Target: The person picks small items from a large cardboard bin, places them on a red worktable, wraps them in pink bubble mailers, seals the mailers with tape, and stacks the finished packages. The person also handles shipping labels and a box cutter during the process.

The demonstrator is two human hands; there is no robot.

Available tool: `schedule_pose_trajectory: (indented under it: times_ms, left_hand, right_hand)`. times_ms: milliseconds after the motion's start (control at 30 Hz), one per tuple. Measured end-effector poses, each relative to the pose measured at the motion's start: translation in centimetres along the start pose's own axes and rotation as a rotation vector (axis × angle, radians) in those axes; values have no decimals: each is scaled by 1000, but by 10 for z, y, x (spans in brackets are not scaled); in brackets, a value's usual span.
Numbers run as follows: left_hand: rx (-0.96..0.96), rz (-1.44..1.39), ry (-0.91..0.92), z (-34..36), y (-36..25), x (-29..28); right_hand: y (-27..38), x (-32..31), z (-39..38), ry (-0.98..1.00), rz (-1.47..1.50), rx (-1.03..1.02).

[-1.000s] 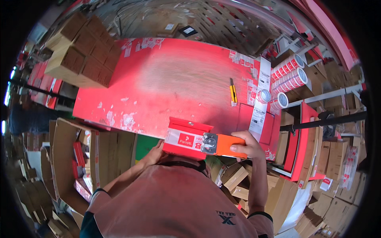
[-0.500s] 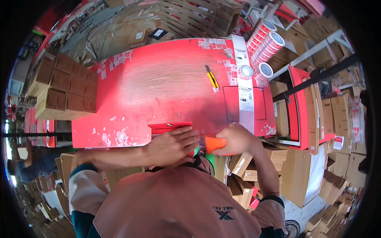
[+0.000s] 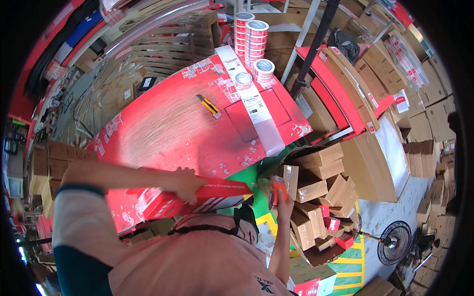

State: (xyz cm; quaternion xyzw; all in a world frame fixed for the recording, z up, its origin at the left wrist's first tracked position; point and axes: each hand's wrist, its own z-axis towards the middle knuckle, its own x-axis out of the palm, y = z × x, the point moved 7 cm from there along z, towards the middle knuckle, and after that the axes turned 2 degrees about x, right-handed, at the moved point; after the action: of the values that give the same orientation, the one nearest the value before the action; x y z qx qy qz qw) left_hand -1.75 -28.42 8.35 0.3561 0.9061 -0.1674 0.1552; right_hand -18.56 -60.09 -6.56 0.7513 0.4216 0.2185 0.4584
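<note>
My left hand [image 3: 186, 185] grips the upper edge of a red box [image 3: 217, 193] with white printing. The box is tilted close to my body at the near edge of the red table [image 3: 163, 128]. My right hand [image 3: 285, 204] is closed around an orange tool, apparently a tape dispenser [image 3: 278, 190], held away from the box over the floor side. A yellow utility knife [image 3: 208, 106] lies on the table, away from both hands. Beside it a strip of white labels [image 3: 254, 106] runs down the tabletop, with a tape roll [image 3: 243, 80] on it.
Tape rolls [image 3: 256, 42] stand stacked at the table's far end. An open carton [image 3: 326, 254] full of small brown boxes [image 3: 321, 163] stands on the floor to the right. Brown boxes [image 3: 61, 163] are piled at left. A fan [image 3: 393, 241] stands at lower right.
My view has turned to the right. The red box now shows more fully under my left hand. My right hand has moved away from the box with the orange tool, toward the carton.
</note>
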Motion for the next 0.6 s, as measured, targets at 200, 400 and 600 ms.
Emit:
schedule_pose_trajectory:
  times_ms: [200,400,600]
  left_hand:
    - [105,-214,-869,-156,6,65]
    - [421,-1576,-1131,16,26,175]
    - [541,-1741,-1477,95,82,295]
  right_hand:
    - [-30,30,27,-123,547,90]
    - [51,156,-10,239,494,-202]
    - [68,279,-92,453,-209,-499]
